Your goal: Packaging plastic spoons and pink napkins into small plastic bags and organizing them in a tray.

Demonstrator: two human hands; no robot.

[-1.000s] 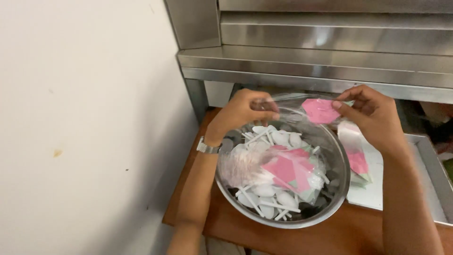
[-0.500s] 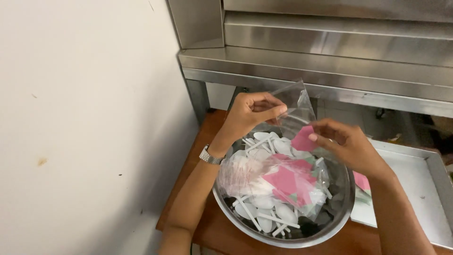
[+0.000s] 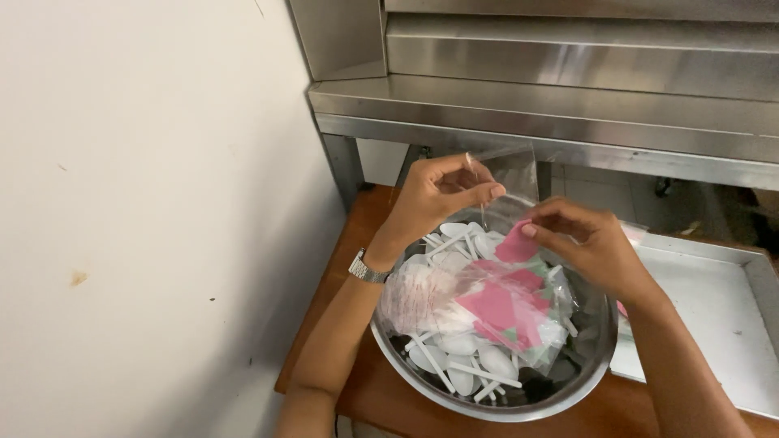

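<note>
left hand (image 3: pixel 438 195) raised over the steel bowl (image 3: pixel 406 365), grip pinched shut on the top edge of a clear plastic bag (image 3: pixel 511 174), wristwatch (image 3: pixel 367 268) on that wrist. right hand (image 3: pixel 588 243) just beside, fingertips closed on a pink paper piece (image 3: pixel 516 243) at the bag's mouth. below, white plastic spoons (image 3: pixel 471 365) heaped in the bowl with filled packets (image 3: pixel 495 308) on top. bowl resting on a wooden bench (image 3: pixel 365 381), metal tray (image 3: pixel 714 324) at the right, steel shelf (image 3: pixel 568 97) above.
</note>
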